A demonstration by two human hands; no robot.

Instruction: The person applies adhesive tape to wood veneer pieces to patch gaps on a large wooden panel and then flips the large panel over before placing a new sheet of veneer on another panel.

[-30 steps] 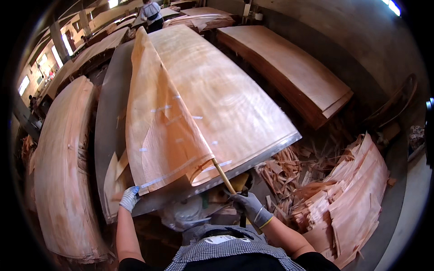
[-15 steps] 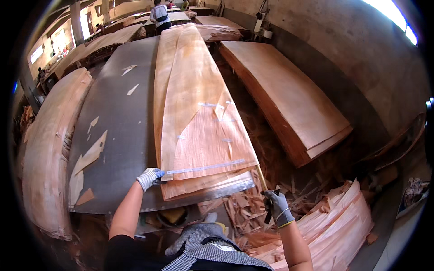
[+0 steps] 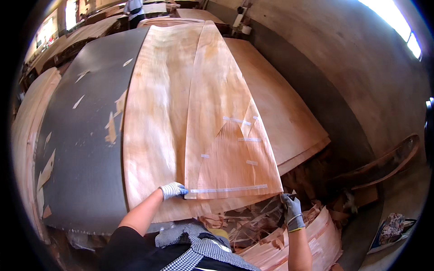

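Observation:
A long, thin wood veneer sheet [image 3: 181,113] lies along the dark grey worktable [image 3: 86,149], patched with several strips of pale tape [image 3: 228,190]. My left hand [image 3: 173,190], in a white and grey glove, presses on the sheet's near end beside the tape. My right hand [image 3: 291,208], in a grey glove, pinches the sheet's near right corner just off the table edge.
Another veneer stack [image 3: 280,113] lies to the right, and one [image 3: 22,135] along the left. Broken veneer scraps [image 3: 271,235] pile below the table's near end. Small offcuts [image 3: 110,128] dot the table. A person stands far back [image 3: 133,7]. A concrete wall rises right.
The view has swung left to right along the sheet. The raised, folded veneer has come down flat. My left hand slid right to the taped end and my right hand took the corner.

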